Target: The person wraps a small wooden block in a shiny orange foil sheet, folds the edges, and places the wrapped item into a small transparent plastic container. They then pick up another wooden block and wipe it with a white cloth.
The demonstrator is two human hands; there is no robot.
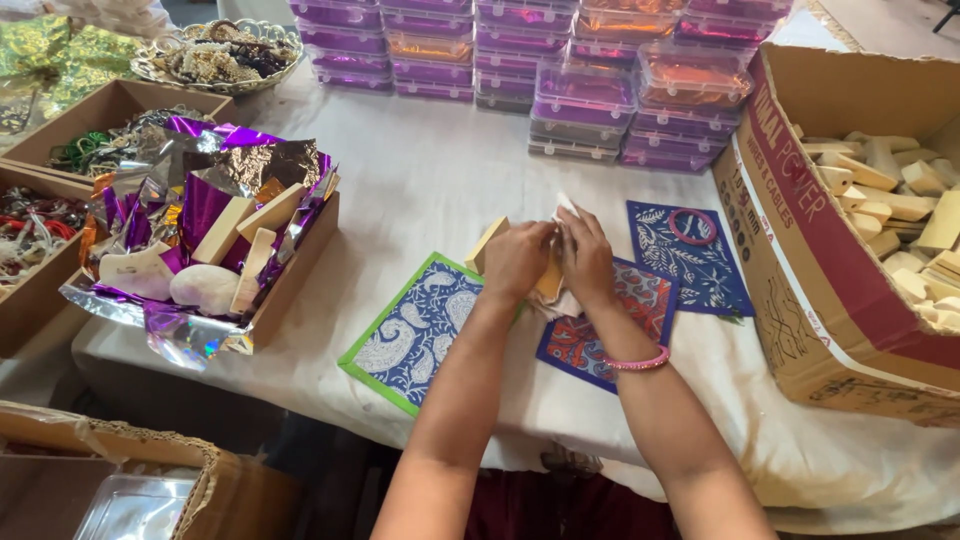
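My left hand (515, 262) and my right hand (588, 258) are closed together on a small pale wooden block (487, 243) and a white cloth (566, 206) wrapped partly round it. The hands hover over patterned fabric squares: a blue paisley one with a green border (415, 335), a red and blue one (640, 300) under my right wrist, and a dark blue leaf-print one (685, 265) with a red bangle (694, 227) lying on it. A pink bangle (637, 362) is on my right wrist.
At the left, a foil-lined cardboard tray (290, 275) holds wooden shapes. A large cardboard box (800, 230) of pale wooden blocks stands at the right. Stacked clear plastic boxes (585, 100) line the back. A metal basket (220, 55) and boxes of trinkets (100, 140) sit far left.
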